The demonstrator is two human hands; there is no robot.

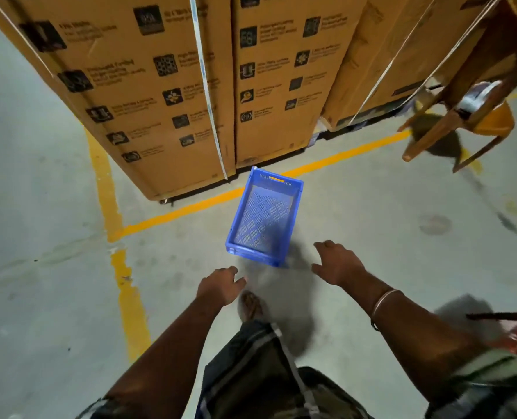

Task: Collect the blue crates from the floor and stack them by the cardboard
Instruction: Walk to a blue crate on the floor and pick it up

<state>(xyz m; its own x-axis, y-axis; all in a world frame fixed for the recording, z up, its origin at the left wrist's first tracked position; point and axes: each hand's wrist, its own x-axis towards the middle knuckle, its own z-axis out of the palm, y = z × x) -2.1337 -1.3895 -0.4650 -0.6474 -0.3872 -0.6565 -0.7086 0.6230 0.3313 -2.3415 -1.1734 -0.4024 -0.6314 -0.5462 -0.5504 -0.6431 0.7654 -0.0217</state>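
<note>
A single blue perforated crate stands empty on the grey floor, its far end on the yellow line just in front of the tall cardboard boxes. My left hand hovers below the crate's near left corner, fingers loosely curled and holding nothing. My right hand is spread to the right of the crate's near end, also apart from it. Both arms reach forward toward it.
A brown wooden chair with a tape roll on it stands at the upper right. Yellow floor lines run left and across in front of the boxes. My sandalled foot is just behind the crate. More cardboard boxes stand behind.
</note>
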